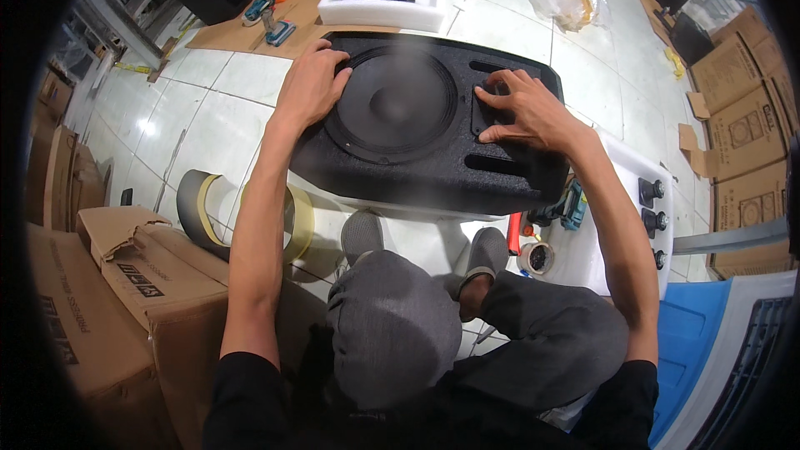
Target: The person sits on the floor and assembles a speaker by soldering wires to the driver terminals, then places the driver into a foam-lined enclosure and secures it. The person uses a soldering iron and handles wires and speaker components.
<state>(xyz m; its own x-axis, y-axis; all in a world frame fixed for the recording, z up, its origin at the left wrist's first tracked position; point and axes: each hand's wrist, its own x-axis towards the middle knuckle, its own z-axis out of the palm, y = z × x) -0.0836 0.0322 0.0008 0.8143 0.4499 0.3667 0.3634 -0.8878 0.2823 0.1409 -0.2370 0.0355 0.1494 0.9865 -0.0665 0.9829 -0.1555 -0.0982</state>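
A black speaker cabinet (433, 179) lies in front of me, with a large round woofer (390, 102) set in its face. My left hand (312, 87) grips the cabinet's left far side, its fingertips and thumb at the woofer's rim. On the right part of the face, between two long slots, is a dark squarish horn piece (477, 112). My right hand (529, 112) holds this piece, thumb on the near side and fingers on the far side. The palm and fingers hide much of it, so how deep it sits cannot be made out.
A white foam tray (382, 15) of black-and-silver parts lies beyond the cabinet; another foam tray (612, 283) is at right. Cordless drills (277, 29), a tape roll (536, 259) and a curved yellow-edged ring (202, 200) lie around. Cardboard boxes (142, 317) stand at left, others (746, 129) at right.
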